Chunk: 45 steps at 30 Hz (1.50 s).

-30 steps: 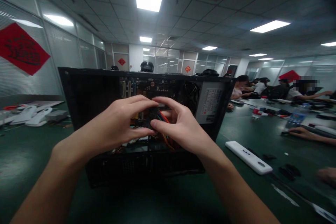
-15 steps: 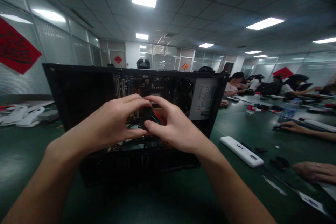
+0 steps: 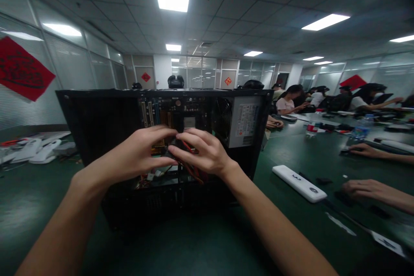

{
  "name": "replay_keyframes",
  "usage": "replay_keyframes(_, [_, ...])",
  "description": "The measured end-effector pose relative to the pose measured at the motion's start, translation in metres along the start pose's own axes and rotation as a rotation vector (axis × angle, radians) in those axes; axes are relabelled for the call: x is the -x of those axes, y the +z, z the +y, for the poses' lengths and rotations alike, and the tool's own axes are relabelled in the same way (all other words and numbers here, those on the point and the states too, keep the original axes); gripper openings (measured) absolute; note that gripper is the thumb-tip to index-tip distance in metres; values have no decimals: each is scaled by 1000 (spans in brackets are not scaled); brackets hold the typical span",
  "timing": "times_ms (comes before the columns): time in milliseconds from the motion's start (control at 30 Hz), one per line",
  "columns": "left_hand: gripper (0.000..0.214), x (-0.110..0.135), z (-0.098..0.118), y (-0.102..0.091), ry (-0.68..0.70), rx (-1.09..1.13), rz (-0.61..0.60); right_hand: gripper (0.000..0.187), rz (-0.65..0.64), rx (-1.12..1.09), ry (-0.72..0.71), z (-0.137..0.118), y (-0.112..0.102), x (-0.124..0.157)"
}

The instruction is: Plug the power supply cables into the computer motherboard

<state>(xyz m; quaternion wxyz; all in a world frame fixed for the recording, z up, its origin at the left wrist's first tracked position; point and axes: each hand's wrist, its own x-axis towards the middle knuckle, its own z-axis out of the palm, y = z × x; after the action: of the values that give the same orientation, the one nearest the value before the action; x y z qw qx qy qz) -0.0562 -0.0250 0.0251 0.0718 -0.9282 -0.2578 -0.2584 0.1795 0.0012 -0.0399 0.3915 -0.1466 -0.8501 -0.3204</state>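
In the head view an open black computer case (image 3: pixel 97 120) stands on the table with its inside facing me. My right hand (image 3: pixel 205 152) pinches a bundle of red and dark cables (image 3: pixel 193 171) inside it. My left hand (image 3: pixel 142 151) curves round the dark end of the same bundle, and its fingertips almost meet those of the right. What the cables end in is mostly hidden by my fingers. Behind my hands are the motherboard (image 3: pixel 189 121), a black fan (image 3: pixel 223 114) and a silver power supply (image 3: pixel 244 123) at upper right.
To the right lie a white power bank (image 3: pixel 299 183) marked 3 and small dark pieces. Another person's hand (image 3: pixel 365 192) rests there. Bottles (image 3: pixel 364 126) stand farther back. At left are white handheld devices (image 3: pixel 45 151). Several people sit along the table.
Both hands have moved slightly left and down in view, and more red cable shows below my right hand. At right, the other person's hand has shifted left over the small dark pieces.
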Motion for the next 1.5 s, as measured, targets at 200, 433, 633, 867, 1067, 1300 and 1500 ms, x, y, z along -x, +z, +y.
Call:
replay_keyframes(200, [57,-6,-23,23,-45,-26,62,34,-106,-113,162,-1,6,-2])
replay_keyframes(433, [23,-10,-30,46,41,-242,144,34,-317,-28,414,0,8,-6])
replay_keyframes(633, [25,-14,-30,65,-28,-282,73,29,-618,15,663,3,6,-7])
replay_keyframes(867, [24,-18,-38,85,-234,-308,-141,36,-914,5,903,6,0,-8])
replay_keyframes(1067, [23,-25,-47,99,-262,-300,-192,30,-844,13,788,8,24,5])
replay_keyframes(1300, [26,-32,-41,106,-275,-378,-335,28,-819,2,796,8,31,6])
replay_keyframes(1500, [25,-30,-38,110,-296,-406,-339,28,-811,-25,806,6,30,7])
